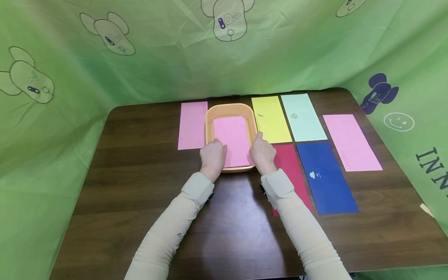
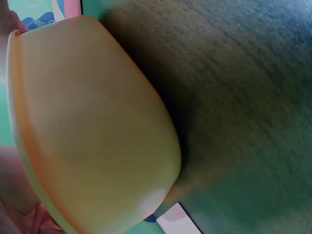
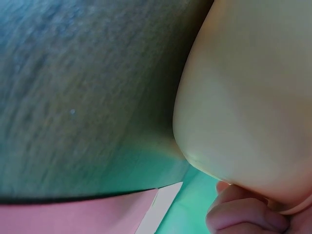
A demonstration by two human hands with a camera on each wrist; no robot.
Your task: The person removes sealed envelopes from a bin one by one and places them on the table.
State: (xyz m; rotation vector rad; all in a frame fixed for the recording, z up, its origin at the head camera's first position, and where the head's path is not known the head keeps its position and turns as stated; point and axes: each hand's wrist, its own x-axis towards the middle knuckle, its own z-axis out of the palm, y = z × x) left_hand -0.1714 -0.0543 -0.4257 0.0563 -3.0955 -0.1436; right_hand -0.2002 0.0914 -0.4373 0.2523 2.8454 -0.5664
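A light orange plastic basin (image 1: 231, 110) stands on the table with a stack of pink envelopes (image 1: 232, 136) inside. A thin red edge shows beneath the stack. My left hand (image 1: 212, 156) grips the basin's near left rim, and my right hand (image 1: 263, 153) holds the near right rim. In the right wrist view, curled fingers (image 3: 243, 214) press against the basin's outer wall (image 3: 248, 97). The left wrist view is mostly filled by the basin's outer wall (image 2: 97, 122), with part of a hand (image 2: 17, 180) at the lower left edge.
A pink envelope (image 1: 191, 124) lies left of the basin. To the right lie yellow (image 1: 273, 120), pale green (image 1: 304, 120), red (image 1: 292, 167), blue (image 1: 327, 182) and pink (image 1: 353, 144) envelopes. Green printed cloth (image 1: 175, 70) hangs around the brown wooden table (image 1: 133, 186).
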